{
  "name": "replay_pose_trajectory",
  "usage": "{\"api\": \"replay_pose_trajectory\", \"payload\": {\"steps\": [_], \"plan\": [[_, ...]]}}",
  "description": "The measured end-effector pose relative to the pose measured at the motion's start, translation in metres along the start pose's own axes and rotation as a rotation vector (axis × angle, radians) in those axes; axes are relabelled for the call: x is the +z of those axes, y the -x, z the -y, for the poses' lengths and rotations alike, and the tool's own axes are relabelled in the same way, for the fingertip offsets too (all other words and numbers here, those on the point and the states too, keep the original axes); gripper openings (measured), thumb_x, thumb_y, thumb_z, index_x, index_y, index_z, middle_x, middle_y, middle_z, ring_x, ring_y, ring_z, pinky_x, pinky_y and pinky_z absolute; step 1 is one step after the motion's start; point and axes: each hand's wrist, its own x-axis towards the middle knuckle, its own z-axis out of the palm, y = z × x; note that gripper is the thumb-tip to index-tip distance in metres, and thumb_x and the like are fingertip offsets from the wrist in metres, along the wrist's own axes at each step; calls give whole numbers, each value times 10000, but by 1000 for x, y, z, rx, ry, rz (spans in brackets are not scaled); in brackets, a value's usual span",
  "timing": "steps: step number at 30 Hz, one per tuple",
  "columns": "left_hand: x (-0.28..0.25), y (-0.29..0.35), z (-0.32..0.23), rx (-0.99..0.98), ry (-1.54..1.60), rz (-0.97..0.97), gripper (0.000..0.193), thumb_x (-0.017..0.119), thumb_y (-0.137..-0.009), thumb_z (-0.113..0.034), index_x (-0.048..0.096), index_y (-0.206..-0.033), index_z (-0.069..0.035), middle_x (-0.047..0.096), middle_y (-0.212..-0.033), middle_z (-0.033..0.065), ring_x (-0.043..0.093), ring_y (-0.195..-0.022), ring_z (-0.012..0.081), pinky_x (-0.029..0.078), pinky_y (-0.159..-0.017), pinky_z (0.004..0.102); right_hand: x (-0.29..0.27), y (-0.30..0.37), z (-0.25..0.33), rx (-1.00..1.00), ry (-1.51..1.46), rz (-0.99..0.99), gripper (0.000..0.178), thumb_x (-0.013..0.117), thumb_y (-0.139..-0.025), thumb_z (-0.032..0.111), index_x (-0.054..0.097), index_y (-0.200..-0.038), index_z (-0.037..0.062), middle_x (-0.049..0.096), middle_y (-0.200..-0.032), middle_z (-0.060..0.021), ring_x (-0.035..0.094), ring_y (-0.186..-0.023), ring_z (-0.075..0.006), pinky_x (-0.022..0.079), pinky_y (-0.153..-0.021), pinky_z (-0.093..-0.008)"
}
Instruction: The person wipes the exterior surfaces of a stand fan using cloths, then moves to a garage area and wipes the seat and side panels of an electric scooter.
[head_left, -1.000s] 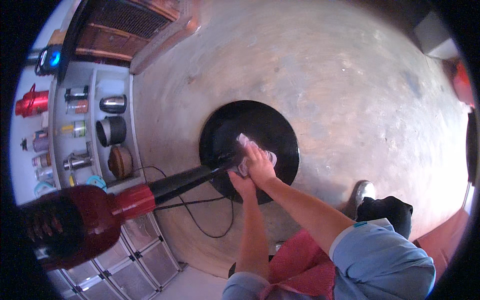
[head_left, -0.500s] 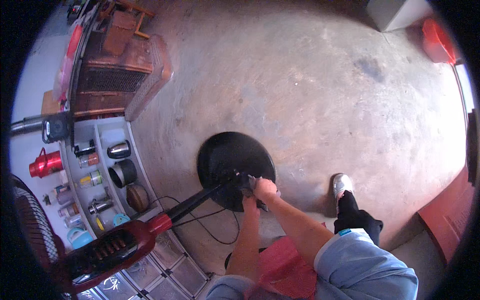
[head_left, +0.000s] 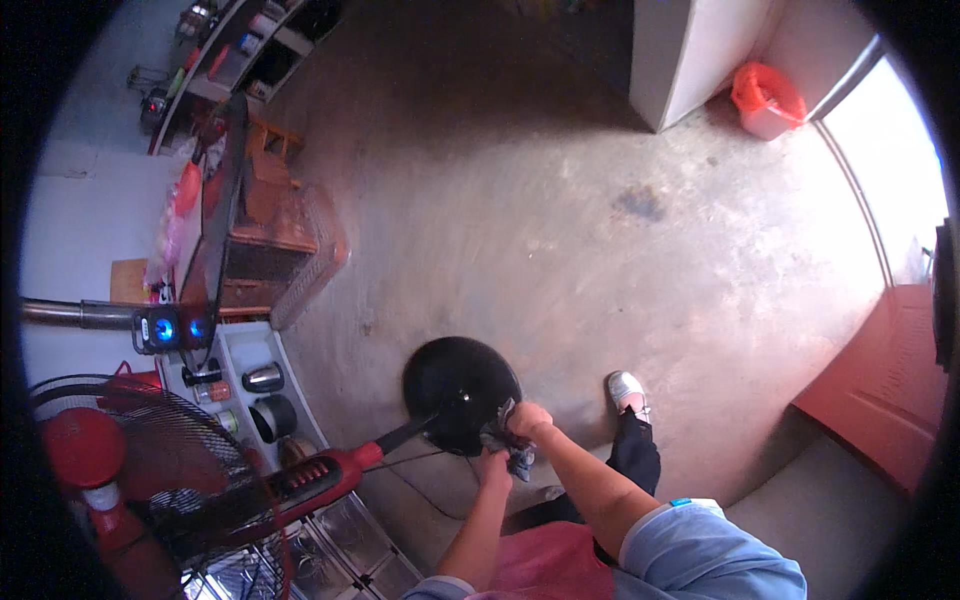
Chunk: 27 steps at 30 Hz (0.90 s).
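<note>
My right hand point(head_left: 528, 421) is closed on a crumpled grey cloth point(head_left: 521, 463) at the right edge of a round black fan base point(head_left: 450, 375). Just below it, my left hand point(head_left: 492, 468) grips the same cloth, its fingers partly hidden. The base belongs to a standing fan whose dark pole and red control body point(head_left: 345, 468) slant toward the lower left. At that end are the wire fan grille point(head_left: 215, 425) and a red knob-like part point(head_left: 84, 448). Both hands appear just off the base; whether the cloth touches its rim I cannot tell.
A white shelf point(head_left: 238, 350) with kettles and pots stands at left, below a wooden cabinet point(head_left: 270, 225). A cable point(head_left: 430, 500) trails on the concrete floor point(head_left: 560, 270). An orange-lined bin point(head_left: 768, 103) stands far right, near a reddish door panel point(head_left: 860, 390).
The view has shifted, bringing more of the fan grille and the far room into sight. My hands and the cloth have drawn away from the pole's foot to the base's right edge.
</note>
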Motion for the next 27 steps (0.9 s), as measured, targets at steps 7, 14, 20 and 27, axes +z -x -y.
{"api": "replay_pose_trajectory", "payload": {"steps": [7,14,20,27], "plan": [[5,85,-56,-51,61,62,688,423,-636,140,463,-1283,-89,559,-1162,79,537,-1055,265,463,-906,403,-65,116,20,-139,-188,84,322,624,-712,247,689,-941,31,684,-901,-142,662,-786,-262,508,-721,-371],[69,192,-143,5,-28,489,649,423,-639,133,474,-1259,-55,566,-1162,106,560,-1056,284,469,-918,439,-154,255,-15,-213,-835,-25,194,571,-744,106,652,-884,-3,641,-743,-96,625,-648,-189,528,-594,-325],[145,294,-231,16,63,704,555,444,-635,109,526,-1171,-11,596,-1067,94,591,-975,243,478,-880,357,-230,352,-49,-331,-1544,50,247,479,-837,104,577,-1033,-10,652,-933,-143,659,-801,-240,546,-727,-367],[262,403,-302,76,40,1002,588,410,-647,121,494,-1209,-29,592,-1071,125,622,-908,280,525,-818,402,-348,470,-74,-563,-1707,-133,259,460,-852,126,530,-1071,4,635,-978,-135,656,-886,-261,550,-752,-380]]}}
